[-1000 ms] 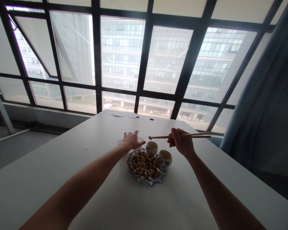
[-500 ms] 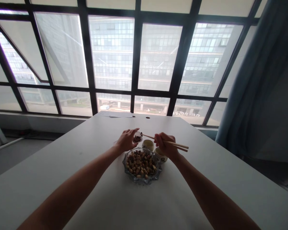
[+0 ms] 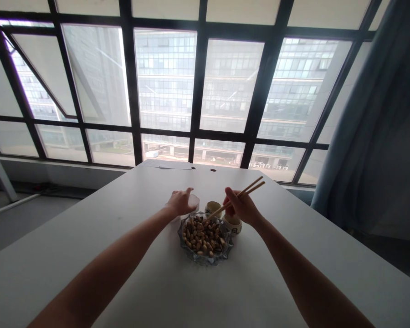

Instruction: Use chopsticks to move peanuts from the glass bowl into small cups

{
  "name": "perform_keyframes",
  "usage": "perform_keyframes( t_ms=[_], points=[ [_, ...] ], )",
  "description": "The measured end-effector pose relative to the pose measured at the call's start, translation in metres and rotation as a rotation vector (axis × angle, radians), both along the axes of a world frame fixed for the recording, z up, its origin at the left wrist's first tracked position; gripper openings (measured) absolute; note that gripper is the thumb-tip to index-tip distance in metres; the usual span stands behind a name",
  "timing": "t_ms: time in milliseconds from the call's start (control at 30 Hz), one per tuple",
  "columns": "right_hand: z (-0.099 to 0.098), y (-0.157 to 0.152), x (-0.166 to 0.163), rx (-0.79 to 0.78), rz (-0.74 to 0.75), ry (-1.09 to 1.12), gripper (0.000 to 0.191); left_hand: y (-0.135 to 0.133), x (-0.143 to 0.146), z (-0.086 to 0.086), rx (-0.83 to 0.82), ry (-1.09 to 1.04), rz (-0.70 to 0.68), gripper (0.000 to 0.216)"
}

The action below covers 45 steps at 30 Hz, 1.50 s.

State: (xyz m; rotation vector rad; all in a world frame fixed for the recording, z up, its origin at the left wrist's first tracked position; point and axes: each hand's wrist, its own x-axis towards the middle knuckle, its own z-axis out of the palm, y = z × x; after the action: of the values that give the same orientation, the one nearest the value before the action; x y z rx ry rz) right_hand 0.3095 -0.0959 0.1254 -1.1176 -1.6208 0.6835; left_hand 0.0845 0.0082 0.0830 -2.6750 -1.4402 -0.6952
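A scalloped glass bowl (image 3: 205, 258) full of peanuts (image 3: 202, 235) sits on the white table (image 3: 89, 255) in front of me. My right hand (image 3: 242, 207) is closed on a pair of wooden chopsticks (image 3: 241, 195), whose tips dip into the nuts at the bowl's far side. My left hand (image 3: 179, 202) is wrapped round a small clear plastic cup (image 3: 193, 201) just behind the bowl's left rim. Two small cream cups stand behind the bowl: one (image 3: 213, 207) between my hands, the other (image 3: 233, 223) under my right hand.
A tall window wall with dark frames (image 3: 198, 86) rises beyond the table's far edge. A blue-grey curtain (image 3: 372, 136) hangs at the right. A sheet of paper (image 3: 164, 165) and small dark spots lie near the far edge.
My right hand swung the chopsticks from pointing left over the clear cup down into the peanut bowl. My left hand stays on the clear cup, which now sits lower.
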Motion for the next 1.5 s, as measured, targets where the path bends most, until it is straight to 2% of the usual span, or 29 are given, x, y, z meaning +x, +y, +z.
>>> perform_keyframes(
  t_ms=[100, 167, 233, 367, 567, 667, 767, 867, 933, 1133, 1500],
  points=[
    [0.008, -0.004, 0.006, -0.269, 0.178, -0.114, 0.066, 0.002, -0.002, 0.002, -0.093, 0.049, 0.044, 0.071],
    [0.007, -0.005, 0.005, -0.351, 0.256, -0.173, 0.064, 0.002, -0.006, 0.003, -0.096, 0.048, 0.039, 0.068],
    [0.003, -0.004, 0.002, -0.352, 0.272, -0.192, 0.062, 0.001, -0.014, 0.003, -0.052, 0.013, 0.013, 0.064],
    [-0.007, 0.001, -0.007, -0.256, 0.191, -0.136, 0.059, -0.001, -0.043, -0.007, 0.081, -0.103, 0.008, 0.056],
    [-0.012, 0.006, -0.009, -0.125, 0.085, -0.051, 0.057, -0.001, -0.084, -0.045, 0.095, -0.302, 0.073, 0.057],
    [-0.007, 0.004, -0.004, -0.168, 0.079, -0.041, 0.059, -0.003, -0.087, -0.063, 0.040, -0.414, 0.065, 0.060],
    [-0.001, 0.000, -0.002, -0.301, 0.173, -0.070, 0.061, -0.006, -0.083, -0.071, 0.011, -0.440, 0.060, 0.061],
    [-0.002, -0.006, -0.012, -0.387, 0.315, -0.139, 0.058, -0.008, -0.081, -0.071, 0.013, -0.422, 0.057, 0.060],
    [-0.007, -0.008, -0.023, -0.361, 0.340, -0.152, 0.055, -0.009, -0.080, -0.069, 0.004, -0.411, 0.064, 0.061],
    [-0.022, -0.008, -0.044, -0.229, 0.307, -0.111, 0.049, -0.012, -0.082, -0.066, -0.050, -0.387, 0.060, 0.067],
    [-0.031, -0.003, -0.041, -0.077, 0.238, -0.181, 0.048, -0.016, -0.081, -0.061, -0.093, -0.376, 0.076, 0.070]
  ],
)
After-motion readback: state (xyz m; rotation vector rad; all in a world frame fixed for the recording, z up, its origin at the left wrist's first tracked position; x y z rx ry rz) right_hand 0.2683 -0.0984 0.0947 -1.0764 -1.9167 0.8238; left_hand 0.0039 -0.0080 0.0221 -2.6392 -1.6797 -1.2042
